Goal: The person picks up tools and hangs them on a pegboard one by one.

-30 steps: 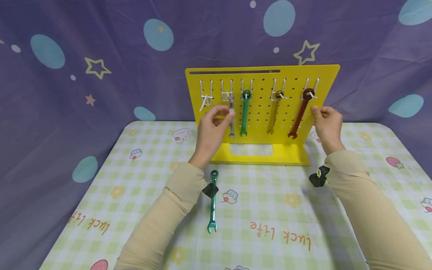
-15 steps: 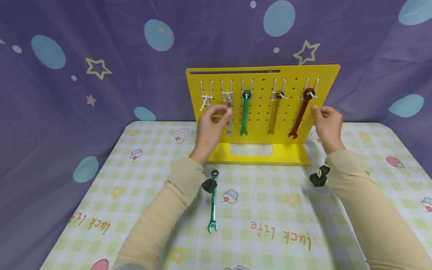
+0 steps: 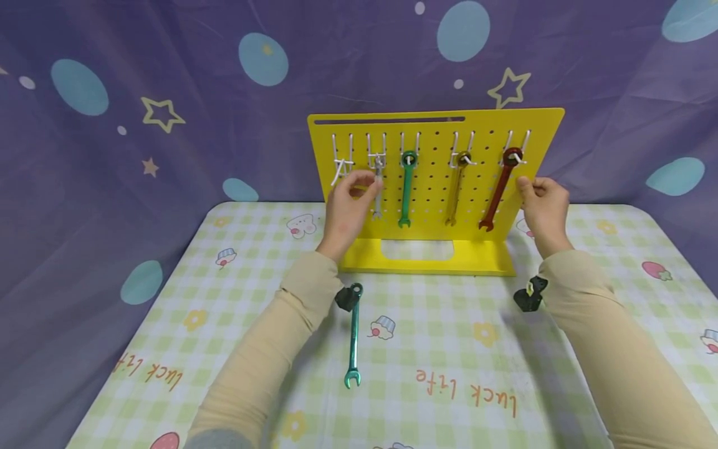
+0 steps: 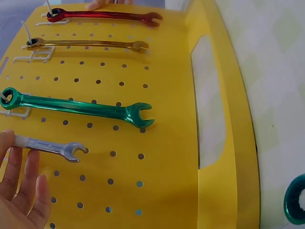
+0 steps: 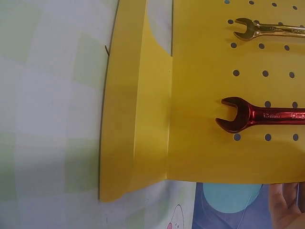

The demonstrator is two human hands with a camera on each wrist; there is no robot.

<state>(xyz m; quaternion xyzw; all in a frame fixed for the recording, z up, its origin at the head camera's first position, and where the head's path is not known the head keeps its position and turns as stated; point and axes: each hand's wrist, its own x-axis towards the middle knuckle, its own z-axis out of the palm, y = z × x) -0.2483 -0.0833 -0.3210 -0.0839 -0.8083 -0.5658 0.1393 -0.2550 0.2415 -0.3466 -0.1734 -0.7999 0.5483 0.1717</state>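
My left hand (image 3: pixel 346 215) pinches a small silver combination wrench (image 4: pixel 50 147) near its middle. The wrench's ring end is at the second white hook from the left on a yellow pegboard (image 3: pixel 432 215); whether the hook passes through the ring is too small to tell. My right hand (image 3: pixel 547 212) grips the board's right edge, thumb on the front. To the right of the silver wrench hang a green wrench (image 3: pixel 406 193), a gold wrench (image 3: pixel 456 194) and a red wrench (image 3: pixel 498 194) by their ring ends.
A teal-green wrench (image 3: pixel 354 343) lies on the checked tablecloth (image 3: pixel 437 349) in front of the board, beside the left wrist's black camera mount (image 3: pixel 344 299). The leftmost white hook (image 3: pixel 341 168) carries no wrench. A purple patterned curtain (image 3: pixel 364 56) hangs behind.
My left hand has moved slightly left and up with the silver wrench, bringing its ring end from the right side of the second hook in line with it. The right hand stays put.
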